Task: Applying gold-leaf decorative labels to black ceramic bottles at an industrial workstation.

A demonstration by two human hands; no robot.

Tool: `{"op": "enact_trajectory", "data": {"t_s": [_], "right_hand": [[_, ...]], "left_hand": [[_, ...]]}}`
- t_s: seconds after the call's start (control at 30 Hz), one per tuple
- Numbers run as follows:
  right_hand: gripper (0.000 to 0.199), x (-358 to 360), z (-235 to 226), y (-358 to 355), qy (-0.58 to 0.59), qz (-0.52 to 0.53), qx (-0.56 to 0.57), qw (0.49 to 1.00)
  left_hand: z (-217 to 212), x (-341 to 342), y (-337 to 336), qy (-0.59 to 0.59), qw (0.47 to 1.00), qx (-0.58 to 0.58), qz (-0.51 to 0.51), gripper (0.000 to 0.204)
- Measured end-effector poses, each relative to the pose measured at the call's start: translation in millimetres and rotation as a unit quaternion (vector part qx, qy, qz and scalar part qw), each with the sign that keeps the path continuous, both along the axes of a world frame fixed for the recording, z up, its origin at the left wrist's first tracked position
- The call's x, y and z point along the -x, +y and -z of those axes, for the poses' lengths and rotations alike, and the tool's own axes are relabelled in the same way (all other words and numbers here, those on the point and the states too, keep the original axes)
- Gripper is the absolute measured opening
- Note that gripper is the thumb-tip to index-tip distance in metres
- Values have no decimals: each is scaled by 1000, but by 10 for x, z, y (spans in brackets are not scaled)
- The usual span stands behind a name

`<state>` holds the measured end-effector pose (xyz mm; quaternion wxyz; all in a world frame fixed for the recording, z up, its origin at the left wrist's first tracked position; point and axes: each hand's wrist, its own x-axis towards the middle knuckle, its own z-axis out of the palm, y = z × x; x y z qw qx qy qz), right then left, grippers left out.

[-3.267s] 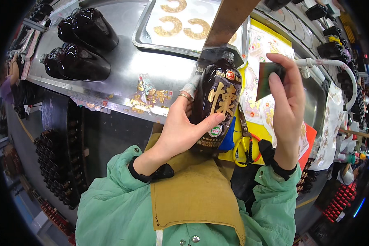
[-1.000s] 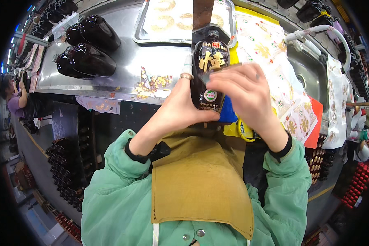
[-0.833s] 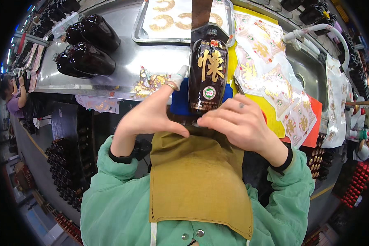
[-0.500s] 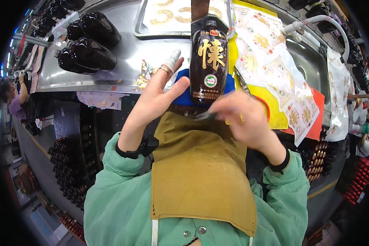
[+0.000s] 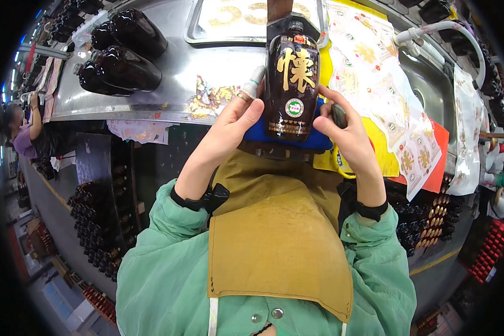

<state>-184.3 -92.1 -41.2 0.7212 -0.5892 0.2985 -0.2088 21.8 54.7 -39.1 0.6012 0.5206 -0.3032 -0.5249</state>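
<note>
A dark bottle [image 5: 285,115] with gold lettering and a small round green-and-white label lies face up on a blue pad [image 5: 256,133], its cap pointing away from me. My left hand [image 5: 235,115] is beside the bottle's left side, fingers stretched out, thumb apart; one finger is wrapped in white tape. Its fingertips are partly hidden at the bottle's edge. On the other side, my right hand [image 5: 350,131] has its index fingertip at the bottle's right edge. A small dark flat tool [image 5: 338,115] is tucked in its curled fingers. Scissors with a yellow-and-orange handle [image 5: 341,167] lie partly under the right wrist.
Several dark bottles [image 5: 123,70] lie on the steel table [image 5: 179,73] at left, with gold-coloured scraps [image 5: 207,101] nearby. A metal tray [image 5: 193,33] is at the back. Printed transfer sheets [image 5: 369,73] cover yellow sheeting at right, beside a sink [image 5: 425,92] and faucet [image 5: 445,28].
My right hand has moved up from below the bottle to its right side, tool still in it. The left hand has come closer to the bottle, its fingers now at the left edge.
</note>
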Motion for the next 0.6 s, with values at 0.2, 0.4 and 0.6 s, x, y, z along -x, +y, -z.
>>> {"op": "enact_trajectory", "data": {"t_s": [0.2,0.4,0.6], "right_hand": [[77,-18,39,-5,52,-5,45,998],[76,-29,47,32,41,0,39,998],[78,-25,17,3,43,-11,14,999]], "left_hand": [[29,-26,-11,-12,1000,-5,2,63],[35,26,-5,-52,998,-14,21,67],[73,3,-28,10,999,23,-25,82]]}}
